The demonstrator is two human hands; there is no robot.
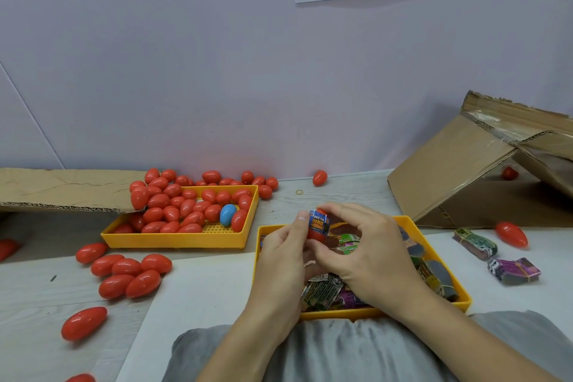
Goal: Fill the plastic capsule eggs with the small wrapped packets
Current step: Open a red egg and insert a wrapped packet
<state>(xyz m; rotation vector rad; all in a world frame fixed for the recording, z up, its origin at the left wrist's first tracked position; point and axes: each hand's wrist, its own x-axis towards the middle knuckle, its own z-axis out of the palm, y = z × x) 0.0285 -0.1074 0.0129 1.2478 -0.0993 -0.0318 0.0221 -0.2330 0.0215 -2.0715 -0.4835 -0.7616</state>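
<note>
You've got one red capsule egg (317,228) pinched between both hands, directly above the far-left corner of the yellow packet tray (434,253). Long axis is near upright, tilted slightly; rounded red tip up top, lower end tucked down between your palms. A blue-and-orange printed packet (319,224) is against the egg's upper half, facing you; I can't tell whether it's partly seated inside or just wrapped against the shell, and the seam is hidden. Left hand (286,253) grasps the egg from the left, thumb up along its side, fingers curled under. Right hand (366,249) is curled over from the right, fingertips (325,211) on the tip and thumb low against the lower part. Both hands are equally close, so the next move looks like a push or squeeze along that upright axis, right hand pressing down, left hand bracing. Loose packets (328,290) sit just below and toward you from the right hand. The tray of red eggs (186,239) with one blue egg (228,214) is well off to the left of your left hand, more eggs loose on the worktop (37,291) beyond it.
</note>
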